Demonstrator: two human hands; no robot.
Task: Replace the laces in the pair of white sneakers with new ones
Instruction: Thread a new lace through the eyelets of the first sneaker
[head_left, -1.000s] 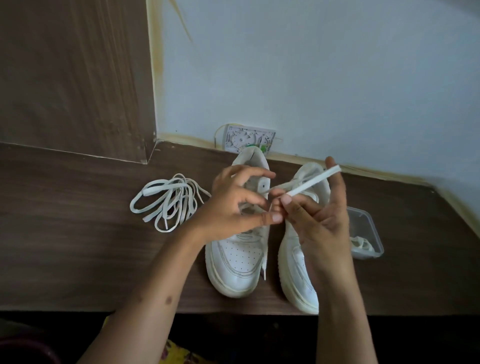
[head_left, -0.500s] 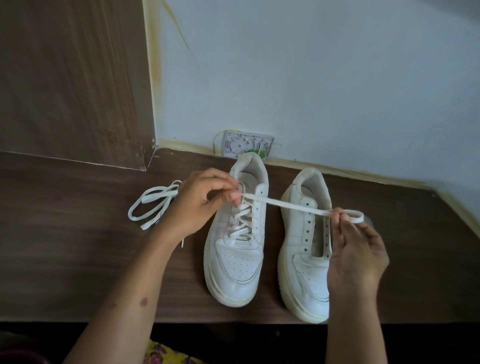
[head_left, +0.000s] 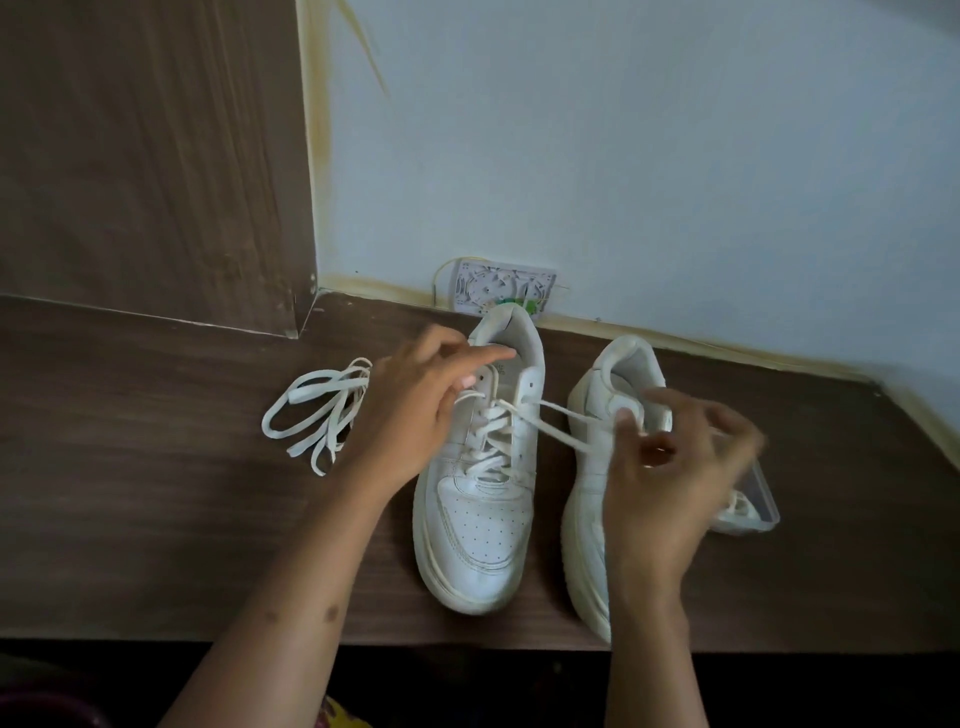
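Two white sneakers stand side by side on the wooden table, toes toward me. The left sneaker (head_left: 480, 525) is laced up its front. My left hand (head_left: 415, 415) sits at its upper left eyelets, thumb and fingers pinching the lace there, index finger stretched over the collar. One end of the white lace (head_left: 553, 428) runs taut from the upper right eyelets across to my right hand (head_left: 670, 467), which is blurred and pinches it. That hand hides much of the right sneaker (head_left: 589, 499), whose front I cannot see.
A loose bundle of white laces (head_left: 317, 421) lies left of the shoes. A clear plastic container (head_left: 756, 506) sits behind my right hand. A wall plate (head_left: 501, 291) is behind the left shoe. The table's front edge (head_left: 467, 644) is near the toes.
My right hand drew the lace end out to the right, then came back in over the right sneaker. My left hand shifted from the middle to the left shoe's top eyelets.
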